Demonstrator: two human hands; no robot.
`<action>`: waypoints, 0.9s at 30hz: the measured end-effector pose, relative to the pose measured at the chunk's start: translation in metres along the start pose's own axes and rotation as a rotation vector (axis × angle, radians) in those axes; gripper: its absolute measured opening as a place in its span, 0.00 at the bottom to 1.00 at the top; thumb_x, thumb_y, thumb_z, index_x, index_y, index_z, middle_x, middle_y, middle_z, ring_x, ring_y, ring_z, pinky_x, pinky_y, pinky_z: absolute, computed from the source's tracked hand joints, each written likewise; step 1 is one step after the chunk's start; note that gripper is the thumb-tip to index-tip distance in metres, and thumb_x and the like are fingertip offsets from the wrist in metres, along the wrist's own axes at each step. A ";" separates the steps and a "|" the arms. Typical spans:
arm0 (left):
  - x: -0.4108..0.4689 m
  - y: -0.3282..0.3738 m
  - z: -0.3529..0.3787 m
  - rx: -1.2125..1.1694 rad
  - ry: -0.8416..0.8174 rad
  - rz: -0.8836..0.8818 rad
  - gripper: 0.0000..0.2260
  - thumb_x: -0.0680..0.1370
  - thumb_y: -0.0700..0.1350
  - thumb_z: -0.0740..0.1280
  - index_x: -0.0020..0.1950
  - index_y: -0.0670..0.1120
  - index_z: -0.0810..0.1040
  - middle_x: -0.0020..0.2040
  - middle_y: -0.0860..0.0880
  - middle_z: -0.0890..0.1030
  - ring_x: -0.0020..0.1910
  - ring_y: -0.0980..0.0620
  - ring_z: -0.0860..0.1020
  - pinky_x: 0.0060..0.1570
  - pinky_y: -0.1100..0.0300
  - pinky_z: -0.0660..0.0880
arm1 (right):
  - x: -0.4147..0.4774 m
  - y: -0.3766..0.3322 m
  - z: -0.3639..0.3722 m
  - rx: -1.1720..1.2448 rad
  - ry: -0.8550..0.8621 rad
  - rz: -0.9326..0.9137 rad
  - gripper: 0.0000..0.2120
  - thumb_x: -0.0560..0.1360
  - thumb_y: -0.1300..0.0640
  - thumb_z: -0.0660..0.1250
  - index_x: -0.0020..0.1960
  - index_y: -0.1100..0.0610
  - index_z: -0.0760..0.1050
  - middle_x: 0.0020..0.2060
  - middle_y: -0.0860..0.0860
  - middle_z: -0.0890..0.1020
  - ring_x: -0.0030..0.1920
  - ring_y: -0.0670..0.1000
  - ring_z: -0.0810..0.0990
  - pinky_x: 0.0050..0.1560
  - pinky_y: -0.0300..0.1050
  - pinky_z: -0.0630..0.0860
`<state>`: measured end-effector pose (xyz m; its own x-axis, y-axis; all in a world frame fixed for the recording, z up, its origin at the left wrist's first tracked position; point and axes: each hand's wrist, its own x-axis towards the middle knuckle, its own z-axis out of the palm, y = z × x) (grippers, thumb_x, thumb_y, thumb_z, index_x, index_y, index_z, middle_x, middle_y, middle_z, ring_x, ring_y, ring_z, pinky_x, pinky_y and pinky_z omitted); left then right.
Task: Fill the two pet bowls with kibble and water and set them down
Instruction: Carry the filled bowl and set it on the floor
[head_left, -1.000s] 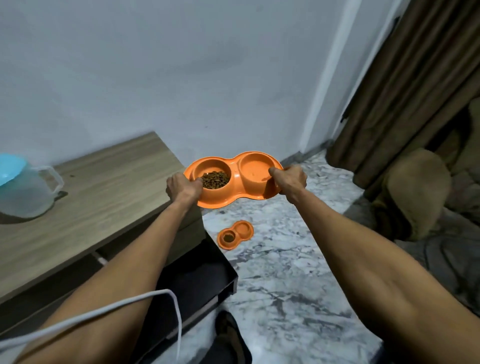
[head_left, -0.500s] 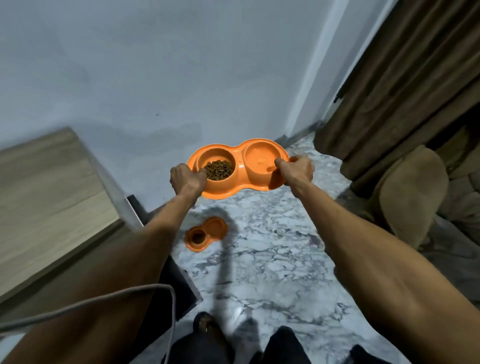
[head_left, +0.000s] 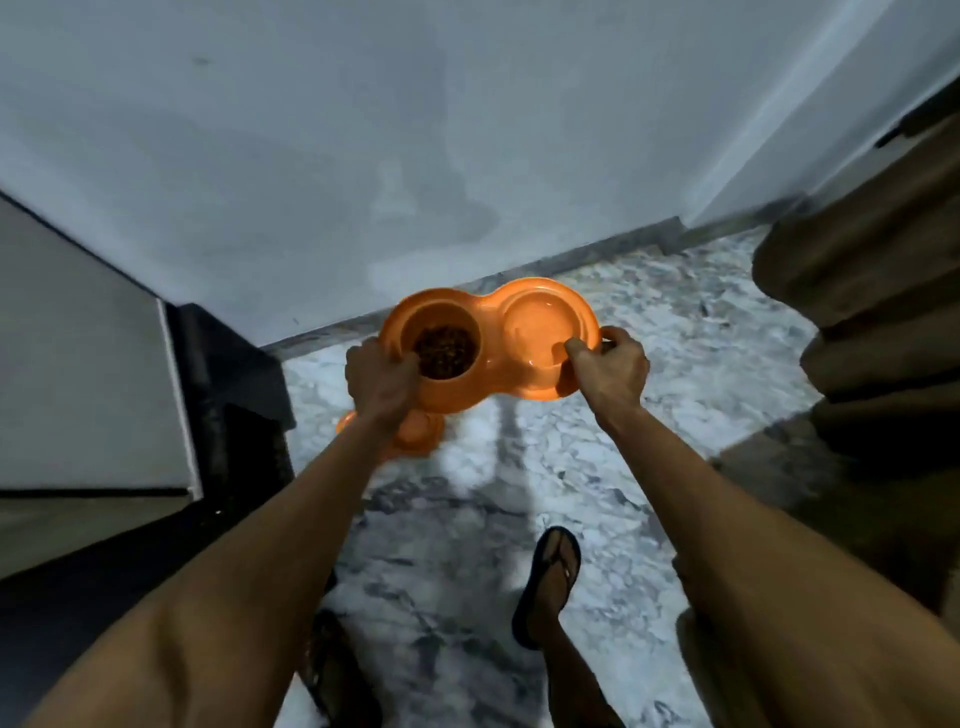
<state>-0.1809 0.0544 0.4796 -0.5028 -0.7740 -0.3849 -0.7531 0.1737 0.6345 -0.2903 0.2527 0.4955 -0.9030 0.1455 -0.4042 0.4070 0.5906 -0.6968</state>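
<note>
Above marble floor (head_left: 701, 338), your left hand (head_left: 382, 382) and right hand (head_left: 610, 369) grip ends of orange double pet bowl (head_left: 491, 338); kibble (head_left: 441, 351) in left cup; second orange bowl (head_left: 421, 434) on floor beneath.

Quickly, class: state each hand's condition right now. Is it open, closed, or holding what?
Left hand: grips the orange double bowl at its kibble end.
Right hand: grips the same bowl at the other end.
</note>
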 end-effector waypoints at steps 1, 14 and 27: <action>0.012 -0.013 0.027 0.006 0.004 -0.022 0.20 0.69 0.52 0.63 0.49 0.37 0.78 0.48 0.36 0.80 0.49 0.36 0.79 0.47 0.48 0.76 | 0.024 0.016 0.012 -0.019 -0.012 0.003 0.35 0.61 0.43 0.70 0.65 0.56 0.76 0.55 0.56 0.81 0.57 0.59 0.79 0.60 0.58 0.77; 0.138 -0.192 0.321 -0.028 0.047 -0.191 0.21 0.69 0.52 0.68 0.48 0.33 0.78 0.48 0.31 0.79 0.54 0.31 0.77 0.48 0.44 0.74 | 0.245 0.251 0.183 -0.115 -0.122 0.036 0.25 0.70 0.52 0.73 0.65 0.58 0.76 0.45 0.49 0.77 0.55 0.55 0.80 0.62 0.52 0.76; 0.183 -0.257 0.432 -0.154 0.047 -0.293 0.08 0.72 0.39 0.71 0.36 0.40 0.74 0.35 0.42 0.74 0.36 0.48 0.72 0.35 0.55 0.67 | 0.325 0.346 0.261 -0.209 -0.134 0.016 0.20 0.70 0.54 0.74 0.59 0.61 0.79 0.42 0.51 0.77 0.46 0.53 0.77 0.54 0.51 0.79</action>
<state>-0.2623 0.1311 -0.0434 -0.2515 -0.8053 -0.5369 -0.7881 -0.1516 0.5965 -0.4073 0.2974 -0.0321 -0.8649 0.0582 -0.4986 0.3713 0.7427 -0.5573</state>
